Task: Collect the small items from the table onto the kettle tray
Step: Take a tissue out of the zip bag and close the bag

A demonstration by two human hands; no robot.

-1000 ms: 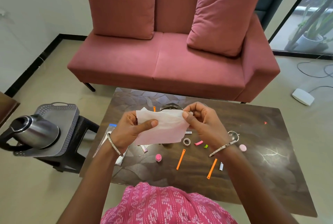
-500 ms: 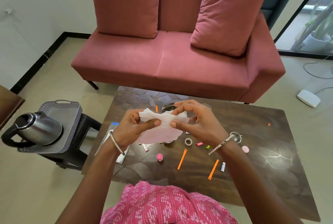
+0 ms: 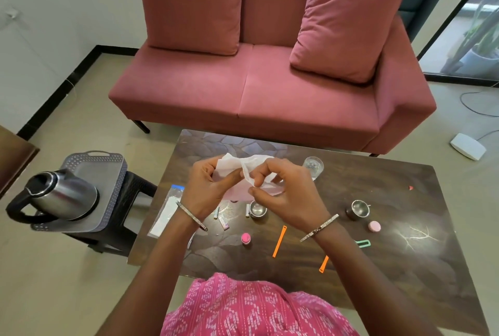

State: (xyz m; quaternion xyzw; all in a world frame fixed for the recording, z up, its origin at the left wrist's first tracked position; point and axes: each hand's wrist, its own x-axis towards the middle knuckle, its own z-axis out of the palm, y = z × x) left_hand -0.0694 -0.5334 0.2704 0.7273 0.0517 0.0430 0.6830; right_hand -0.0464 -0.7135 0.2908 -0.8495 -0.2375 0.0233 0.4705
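White tissue [image 3: 244,166], thin and crumpled, is pinched between both hands above the middle of a dark brown table [image 3: 391,181]. The left hand [image 3: 209,187] grips its left edge with thumb and fingers; the right hand [image 3: 286,192] bunches its right side in closed fingers. Each wrist wears a metal bangle. Small items lie scattered on the table below: two little steel cups [image 3: 258,209], two orange strips [image 3: 279,241], a pink cap [image 3: 245,238], a pink round piece [image 3: 374,226], a mint green clip [image 3: 363,243], a few small sachets [image 3: 224,223] and a clear glass [image 3: 313,166]. Left of the table, a grey tray [image 3: 108,170] sits on a black stool [image 3: 127,216], carrying a steel kettle [image 3: 62,195]. A pink sofa [image 3: 270,87] stands beyond.
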